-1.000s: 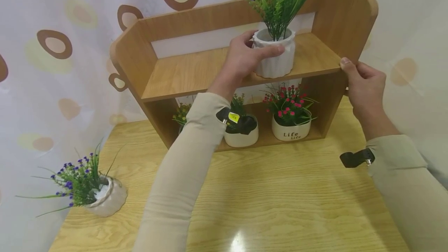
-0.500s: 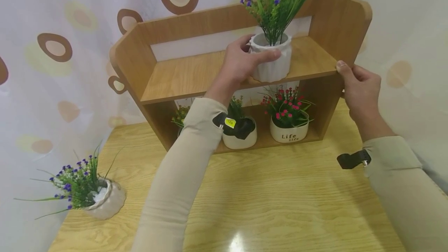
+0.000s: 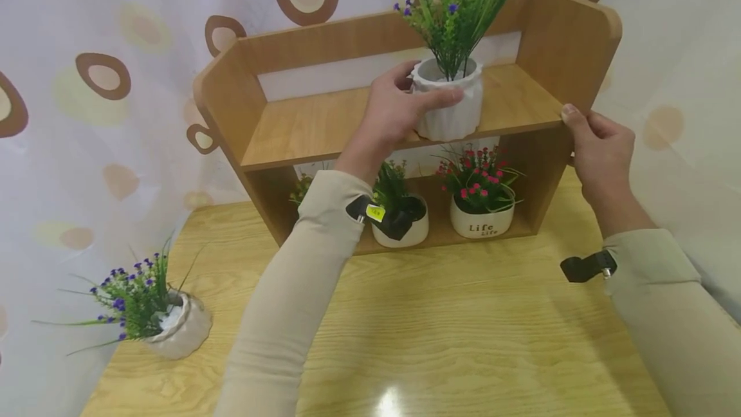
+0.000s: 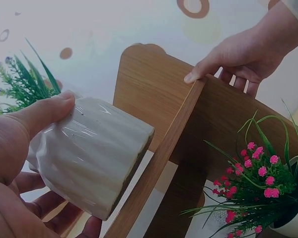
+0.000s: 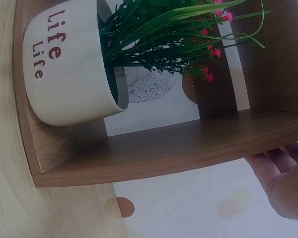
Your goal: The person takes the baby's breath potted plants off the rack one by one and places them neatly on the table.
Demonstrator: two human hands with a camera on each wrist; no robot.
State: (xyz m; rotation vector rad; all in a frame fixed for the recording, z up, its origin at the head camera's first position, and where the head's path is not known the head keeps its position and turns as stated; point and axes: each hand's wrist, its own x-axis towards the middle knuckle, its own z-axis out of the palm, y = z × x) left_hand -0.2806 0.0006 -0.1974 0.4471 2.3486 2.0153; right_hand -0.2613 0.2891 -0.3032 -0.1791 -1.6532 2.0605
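1. table (image 3: 463,314), wood-grain: bears all items; near edge out of frame.
2. purple-flowered plant (image 3: 182,333), pale pot: stands at table's left, well apart from the shelf unit (image 3: 228,98), perhaps to leave room.
3. left hand (image 3: 396,105): partly closed, thumb across near face, fingers curled round the white pot (image 3: 450,116).
4. white pot: upright at the upper board's (image 3: 312,130) front edge; gripped by its wall, likely to spare the blooms. whether its base touches the board cannot be told; flower tips cut off above.
5. right hand (image 3: 604,147): mostly closed, thumb on the board's end, fingers bent behind the side panel (image 3: 579,44), probably steadying it; fingertips hidden.
6. lower bay: "life" pot (image 3: 483,221), right; cream pot (image 3: 405,237), part-covered by a wrist mount (image 3: 399,219); yellow-flowered plant (image 3: 301,188), mostly behind the left sleeve (image 3: 312,262).
7. backdrop (image 3: 162,127), patterned.
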